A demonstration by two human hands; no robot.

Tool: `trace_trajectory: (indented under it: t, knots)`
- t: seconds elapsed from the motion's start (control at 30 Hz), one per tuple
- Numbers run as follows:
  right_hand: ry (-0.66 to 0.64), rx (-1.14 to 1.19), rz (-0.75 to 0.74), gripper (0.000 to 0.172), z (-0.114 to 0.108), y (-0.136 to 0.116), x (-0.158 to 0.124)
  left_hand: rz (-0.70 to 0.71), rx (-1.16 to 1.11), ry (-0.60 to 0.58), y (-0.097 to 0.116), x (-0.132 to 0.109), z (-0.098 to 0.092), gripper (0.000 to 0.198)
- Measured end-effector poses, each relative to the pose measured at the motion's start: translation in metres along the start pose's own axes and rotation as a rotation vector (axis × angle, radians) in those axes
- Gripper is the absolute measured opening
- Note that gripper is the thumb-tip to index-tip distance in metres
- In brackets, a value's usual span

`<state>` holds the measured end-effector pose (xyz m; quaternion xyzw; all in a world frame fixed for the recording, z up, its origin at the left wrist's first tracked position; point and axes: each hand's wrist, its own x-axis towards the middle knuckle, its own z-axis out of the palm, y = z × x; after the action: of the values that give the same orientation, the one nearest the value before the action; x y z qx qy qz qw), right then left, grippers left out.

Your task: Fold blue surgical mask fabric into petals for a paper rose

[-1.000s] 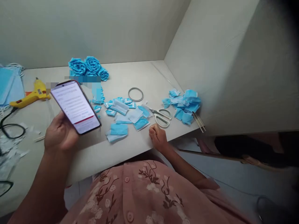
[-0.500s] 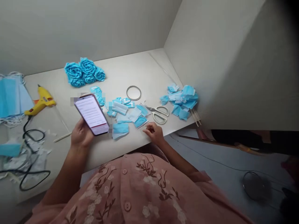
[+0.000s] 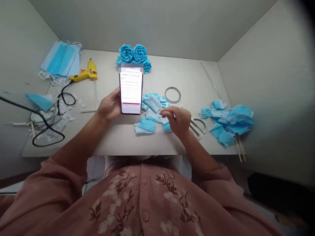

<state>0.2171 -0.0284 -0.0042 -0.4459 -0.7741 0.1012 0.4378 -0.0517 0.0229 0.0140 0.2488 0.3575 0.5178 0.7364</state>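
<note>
A phone (image 3: pixel 131 90) with a lit screen of text is upright in my left hand (image 3: pixel 110 106), whose fingers wrap round its left side and back. My right hand (image 3: pixel 177 120) hovers over the cut blue mask pieces (image 3: pixel 147 125), its fingers curled together; whether anything small is between them I cannot make out. Just right of that hand lie scissors (image 3: pixel 200 126), their blades hidden beneath it. A grey metal ring (image 3: pixel 172 94) rests above the hand. Behind the phone sit several blue rosettes (image 3: pixel 140 53), partly covered by it.
A yellow glue gun (image 3: pixel 85 72) with a black cord lies left, beside stacked masks (image 3: pixel 61 60). White scraps (image 3: pixel 59 123) cover the table's (image 3: pixel 118 144) left side. More blue pieces (image 3: pixel 230 116) and sticks (image 3: pixel 240 147) are at the right. Grey panels (image 3: pixel 268 72) enclose the table.
The view has swung left and straightened. The phone is now held more upright, further over the table in front of the rosettes. My right hand has moved forward over the pieces and scissors.
</note>
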Motion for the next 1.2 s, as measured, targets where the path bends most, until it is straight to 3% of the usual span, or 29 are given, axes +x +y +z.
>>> trace_trajectory:
  t: [0.13, 0.23, 0.33, 0.43, 0.57, 0.8, 1.2]
  knots:
    - [0.006, -0.097, -0.156, 0.053, 0.010, 0.017, 0.037, 0.069, 0.083, 0.107, 0.018, -0.013, -0.018, 0.039]
    - [-0.033, -0.224, -0.104, 0.056, 0.015, 0.019, 0.045, 0.113, 0.138, 0.266, 0.034, -0.021, -0.036, 0.034]
    - [-0.145, -0.341, -0.077, 0.056, 0.032, 0.000, 0.047, 0.144, 0.114, 0.344, 0.040, -0.031, -0.037, 0.033]
    - [-0.225, -0.390, -0.195, 0.059, 0.056, -0.035, 0.040, 0.213, 0.039, 0.328, 0.038, -0.048, -0.024, 0.037]
    - [-0.218, -0.397, -0.295, 0.058, 0.075, -0.068, 0.017, 0.265, 0.020, 0.294, 0.029, -0.081, -0.014, 0.039]
    - [-0.147, -0.293, -0.409, 0.052, 0.068, -0.074, -0.002, 0.241, 0.075, 0.169, 0.015, -0.126, -0.027, 0.037]
    - [-0.177, -0.311, -0.555, 0.048, 0.085, -0.086, -0.009, 0.263, 0.074, 0.203, 0.014, -0.140, -0.042, 0.040]
